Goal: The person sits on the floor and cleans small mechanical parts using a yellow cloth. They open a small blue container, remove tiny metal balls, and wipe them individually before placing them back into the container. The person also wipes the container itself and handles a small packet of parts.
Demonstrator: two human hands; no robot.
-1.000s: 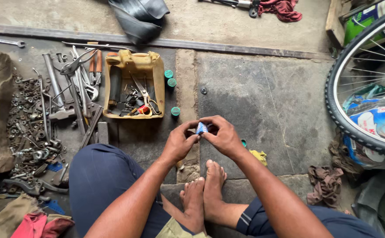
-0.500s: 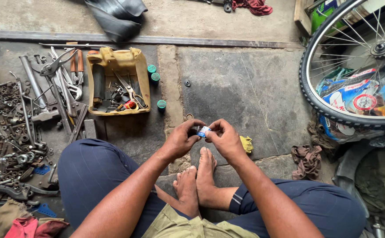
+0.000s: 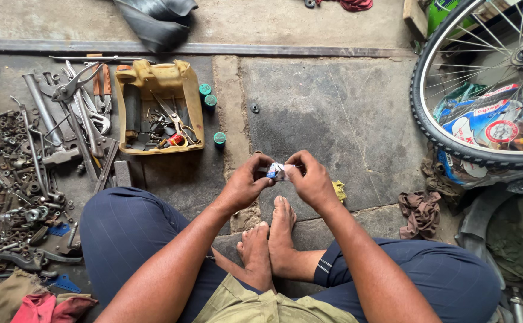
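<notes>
Hands nearer than before; both [image 3: 246, 182] [image 3: 312, 179] around small white-blue packet [image 3: 276, 171].

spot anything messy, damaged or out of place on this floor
Yes: the yellow tray is a cut-open jug with ragged edges, nuts and bolts lie loose in a heap left of it, and rags lie crumpled beside the wheel. The hands' small packet looks intact.

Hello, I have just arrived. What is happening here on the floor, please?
A person sits barefoot on a stone floor. The left hand and right hand pinch a small white and blue packet between them, above the feet. A yellow tool tray and loose hand tools lie to the left; a bicycle wheel stands at the right.
</notes>
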